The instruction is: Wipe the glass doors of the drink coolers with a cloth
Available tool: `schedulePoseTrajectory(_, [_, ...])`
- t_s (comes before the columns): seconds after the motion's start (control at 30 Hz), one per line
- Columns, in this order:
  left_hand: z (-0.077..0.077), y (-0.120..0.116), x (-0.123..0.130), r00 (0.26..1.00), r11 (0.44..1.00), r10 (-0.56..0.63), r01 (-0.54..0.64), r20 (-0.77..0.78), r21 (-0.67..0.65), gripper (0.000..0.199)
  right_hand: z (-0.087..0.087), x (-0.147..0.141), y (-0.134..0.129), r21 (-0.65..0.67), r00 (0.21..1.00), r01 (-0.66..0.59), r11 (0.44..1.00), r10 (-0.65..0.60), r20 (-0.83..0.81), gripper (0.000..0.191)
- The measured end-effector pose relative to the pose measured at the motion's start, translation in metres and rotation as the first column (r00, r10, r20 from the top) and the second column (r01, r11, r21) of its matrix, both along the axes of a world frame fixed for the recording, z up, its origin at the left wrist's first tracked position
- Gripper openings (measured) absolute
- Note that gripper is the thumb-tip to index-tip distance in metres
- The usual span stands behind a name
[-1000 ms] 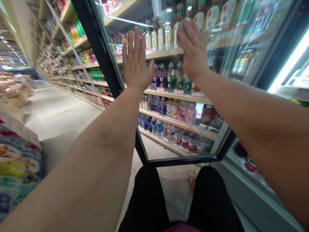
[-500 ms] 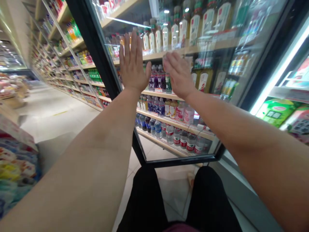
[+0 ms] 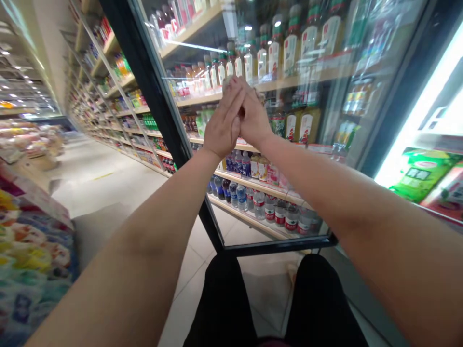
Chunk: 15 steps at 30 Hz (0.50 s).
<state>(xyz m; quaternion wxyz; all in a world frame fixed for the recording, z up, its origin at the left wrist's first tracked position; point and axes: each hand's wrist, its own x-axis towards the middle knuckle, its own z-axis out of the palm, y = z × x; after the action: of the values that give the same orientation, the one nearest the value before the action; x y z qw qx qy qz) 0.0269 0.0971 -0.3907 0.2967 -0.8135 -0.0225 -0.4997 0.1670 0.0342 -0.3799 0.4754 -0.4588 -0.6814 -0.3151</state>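
Both my hands are raised together in front of the glass door [image 3: 336, 106] of a drinks cooler. My right hand [image 3: 256, 118] has its fingers bent over a small pale cloth [image 3: 227, 83], of which only edges show; the rest is hidden under the fingers. My left hand [image 3: 223, 125] lies against the right one, its fingers stretched out and overlapping the right fingers, its thumb near the right hand. Whether the left fingertips also touch the cloth I cannot tell. The door stands open at an angle, its black frame [image 3: 278, 246] just above my knees.
Beyond the glass, shelves hold rows of bottles [image 3: 289, 217]. Lit cooler shelves with a green pack [image 3: 415, 173] are at right. A long shelf aisle [image 3: 119, 106] runs off at left, and a stack of colourful packs [image 3: 32, 260] stands at lower left on the pale floor [image 3: 97, 168].
My left hand was spread flat on the glass, apart from the right. Now it has come right and down against my right hand, which has shifted slightly left. The view has turned slightly.
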Motion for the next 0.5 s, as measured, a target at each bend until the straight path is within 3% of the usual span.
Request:
schedulePoseTrajectory(0.13, [-0.007,-0.001,0.000,0.999,0.997,0.028,-0.031,-0.039,-0.076,0.060,0.013,0.046,-0.025,-0.042,0.966,-0.134,0.990,0.140,0.219,0.057])
schedulePoseTrajectory(0.2, [-0.007,0.002,0.000,0.997,0.990,0.030,-0.038,-0.066,-0.139,0.058,0.022,0.082,-0.040,0.069,0.977,-0.051,0.996,0.035,0.212,0.048])
schedulePoseTrajectory(0.27, [-0.008,0.002,0.007,0.998,0.981,0.023,-0.035,-0.063,-0.193,0.058,0.025,0.120,-0.049,0.245,0.986,0.147,0.958,-0.162,0.043,0.056])
schedulePoseTrajectory(0.33, [-0.009,0.000,0.020,1.000,0.968,0.026,-0.027,-0.007,-0.249,0.057,0.019,0.152,-0.051,0.249,0.920,0.344,0.905,-0.272,-0.282,0.061])
schedulePoseTrajectory(0.4, [-0.010,-0.001,0.036,0.996,0.955,0.030,-0.005,0.080,-0.297,0.051,0.008,0.173,-0.046,0.173,0.851,0.413,0.894,-0.312,-0.422,0.065])
schedulePoseTrajectory(0.5, [-0.006,0.005,0.049,0.979,0.945,0.060,0.006,0.192,-0.326,0.046,-0.006,0.181,-0.039,0.168,0.831,0.448,0.878,-0.339,-0.440,0.068])
